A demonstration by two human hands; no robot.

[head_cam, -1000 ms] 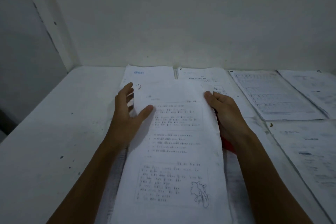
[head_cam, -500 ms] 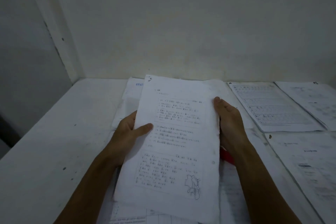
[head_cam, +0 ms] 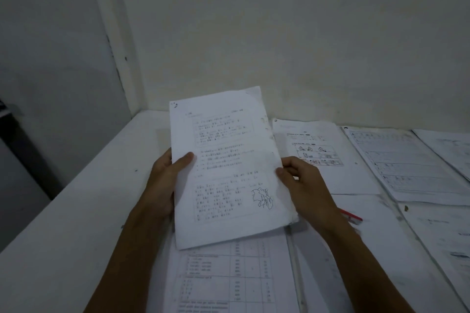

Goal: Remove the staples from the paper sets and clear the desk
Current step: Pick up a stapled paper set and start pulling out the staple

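Both hands held a paper set [head_cam: 229,168] lifted off the desk [head_cam: 76,211], tilted toward the camera. The left hand [head_cam: 162,180] gripped its 9 o'clock edge, thumb across the front; the right hand [head_cam: 302,180] pinched the 3 o'clock edge. More sheets [head_cam: 396,160] lay at 2 o'clock, and a red tool [head_cam: 352,216] just beside the right wrist.

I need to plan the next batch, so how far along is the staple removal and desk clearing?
Done: nothing I can confirm; staples are too small to see. In hand: one paper set is held off the desk between the left hand and right hand. Left: several paper sets lie on the desk, such as the sheets beyond the right hand and a table sheet below, plus a red tool.
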